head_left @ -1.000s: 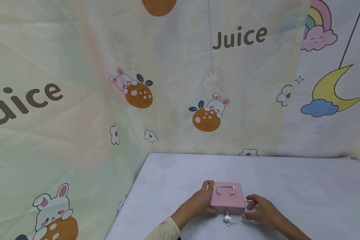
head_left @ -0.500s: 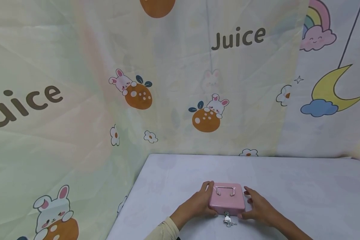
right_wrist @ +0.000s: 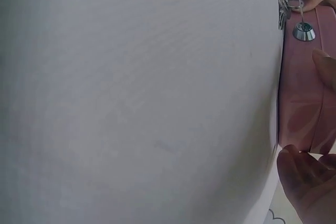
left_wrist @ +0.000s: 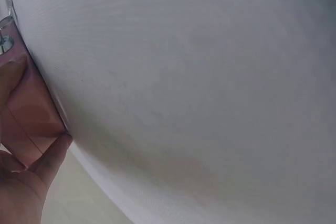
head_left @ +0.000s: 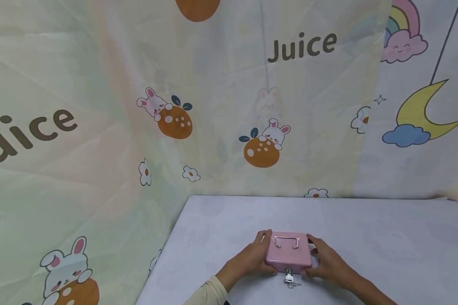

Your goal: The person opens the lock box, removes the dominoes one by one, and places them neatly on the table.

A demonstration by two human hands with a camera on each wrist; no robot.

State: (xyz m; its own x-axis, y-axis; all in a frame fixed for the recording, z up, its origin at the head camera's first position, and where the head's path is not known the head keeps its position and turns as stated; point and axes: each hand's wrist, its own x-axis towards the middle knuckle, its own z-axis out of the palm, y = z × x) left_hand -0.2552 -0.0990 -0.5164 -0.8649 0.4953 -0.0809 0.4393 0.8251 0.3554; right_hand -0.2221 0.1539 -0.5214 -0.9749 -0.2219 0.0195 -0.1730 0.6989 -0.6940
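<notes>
A small pink metal cash box (head_left: 288, 255) sits on the table, a silver carry handle (head_left: 287, 239) lying on its lid. My left hand (head_left: 256, 256) grips its left side, thumb near the front corner and fingers toward the back. On the opposite side my right hand (head_left: 327, 262) holds it, thumb at the front right corner and fingertips at the back right one. A key sits in the round silver lock (right_wrist: 304, 33) on the front face, and other keys (right_wrist: 283, 12) dangle from its ring. The lid is down, so the inside is hidden.
A white-covered table (head_left: 221, 220) spreads around the box. Behind it and to the left hang cloth sheets (head_left: 213, 127) printed with rabbits, fruit and flowers, close to the table's edges.
My right hand has moved in from the right, and its thumb and fingers have come onto the box's right side. The left hand and the box have stayed about where they were.
</notes>
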